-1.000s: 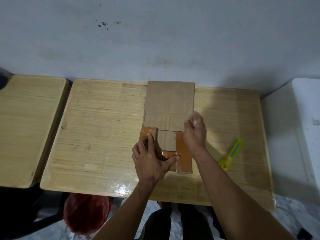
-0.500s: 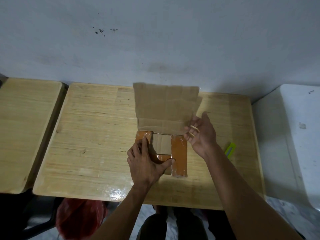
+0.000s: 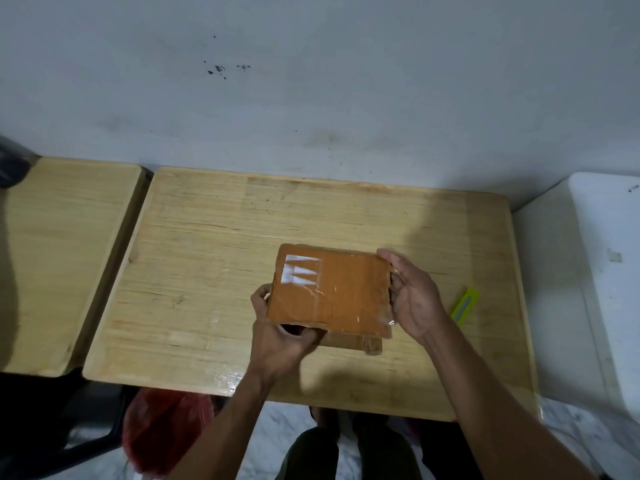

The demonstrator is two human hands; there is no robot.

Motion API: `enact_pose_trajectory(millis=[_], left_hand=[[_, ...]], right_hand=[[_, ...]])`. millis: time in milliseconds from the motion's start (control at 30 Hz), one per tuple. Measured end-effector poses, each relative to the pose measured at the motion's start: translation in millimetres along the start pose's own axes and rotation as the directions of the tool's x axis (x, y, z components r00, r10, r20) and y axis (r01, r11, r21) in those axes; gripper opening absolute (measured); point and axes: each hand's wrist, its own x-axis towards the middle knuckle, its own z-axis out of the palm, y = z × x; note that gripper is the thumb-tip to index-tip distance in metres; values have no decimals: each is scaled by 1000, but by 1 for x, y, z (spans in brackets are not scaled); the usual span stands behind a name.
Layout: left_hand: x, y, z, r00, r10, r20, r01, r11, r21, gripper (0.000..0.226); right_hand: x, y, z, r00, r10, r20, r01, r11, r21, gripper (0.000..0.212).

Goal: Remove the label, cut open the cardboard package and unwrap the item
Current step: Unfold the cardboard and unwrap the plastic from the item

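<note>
Near the centre of the frame, slightly low and right, a taped cardboard flap (image 3: 330, 292) of the cardboard package (image 3: 349, 340) is seen folded toward the camera, its glossy orange-brown tape facing up and a white glare patch toward its upper left corner. The flap's right edge is pinched by the right hand (image 3: 417, 299), thumb over the top corner and fingers curled behind, so those fingers are closed on cardboard. At the flap's lower left the left hand (image 3: 282, 337) is curled around the corner, its fingertips tucked under the near edge; whether anything inside is touched cannot be told. The rest of the package is glimpsed just below the flap, resting on the wooden table (image 3: 207, 258). A yellow-green utility knife (image 3: 464, 304) lies at the right of the frame, just beyond the right wrist and near the table's right side; whether its blade is out cannot be made out. Several things could be expected to go wrong: the flap might be torn unevenly if it is pulled hard while strips of tape are still bonded; the wrapped item, not visible here, might be tipped out or dragged if the package is lifted by one flap alone; and the knife might be nudged toward the table edge by the right forearm, or grazed if its blade is exposed
</note>
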Motion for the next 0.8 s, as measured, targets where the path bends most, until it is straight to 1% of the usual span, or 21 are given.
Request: enact_pose_trajectory(millis=[100,133,167,233,300,433,500,533,633,733,800], left_hand=[[0,3,-31,989,-18,148,51,974,-220,107],[1,2,-38,982,-34,186,84,960,-267,107],[3,2,-42,976,-46,212,108,950,-294,103],[8,1,-45,977,-75,197,134,943,-303,87],[14,2,-46,976,-128,177,179,934,-311,88],[21,3,-46,976,-139,167,179,950,-258,81],[23,7,-46,977,-138,160,176,950,-257,79],[23,9,-45,977,-140,163,177,952,-248,82],[25,20,-44,974,-144,173,178,964,-198,84],[27,27,-41,975,-158,154,170,983,-67,75],[28,31,-38,976,-170,134,169,985,17,66]], right_hand=[[4,-2,-1,1000,17,3,-17,1000,15,31],[5,-3,0,1000,15,7,-16,1000,18,29],[7,-3,-1,1000,12,7,-12,1000,14,28],[6,-3,-1,1000,-3,14,3,1000,-8,26],[4,-1,1,1000,-26,13,27,999,-48,22],[7,7,4,997,-73,-31,66,981,-184,13],[8,13,2,993,-112,-30,97,946,-309,21],[7,15,2,991,-130,-29,110,920,-377,24],[1,20,3,981,-190,-48,133,824,-550,22],[-3,24,9,966,-252,-59,154,741,-654,18],[-7,26,16,951,-305,-59,168,664,-729,19]])
